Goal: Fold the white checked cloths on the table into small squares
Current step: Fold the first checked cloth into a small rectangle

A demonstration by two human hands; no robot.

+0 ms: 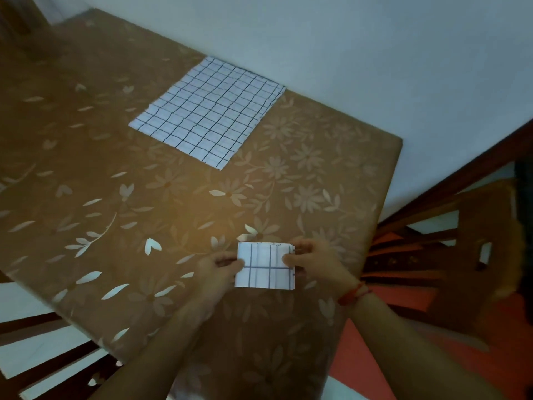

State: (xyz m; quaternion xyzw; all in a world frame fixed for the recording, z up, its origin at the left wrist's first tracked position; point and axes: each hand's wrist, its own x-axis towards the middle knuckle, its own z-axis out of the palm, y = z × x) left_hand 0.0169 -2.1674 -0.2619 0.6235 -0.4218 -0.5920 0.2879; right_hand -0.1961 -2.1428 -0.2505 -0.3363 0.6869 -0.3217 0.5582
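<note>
A small folded white checked cloth (265, 267) lies near the table's front right, folded into a compact rectangle. My left hand (219, 269) pinches its left edge and my right hand (311, 261) pinches its right edge. A red band circles my right wrist. Farther back, a second white checked cloth (207, 111) lies spread flat and unfolded on the brown floral tablecloth (115, 197), near the wall.
The table's right edge (386, 203) drops off close to my right hand. A wooden chair (461, 255) with a red seat stands to the right. Another chair's dark slats (43, 342) show at the lower left. A pale wall runs behind the table.
</note>
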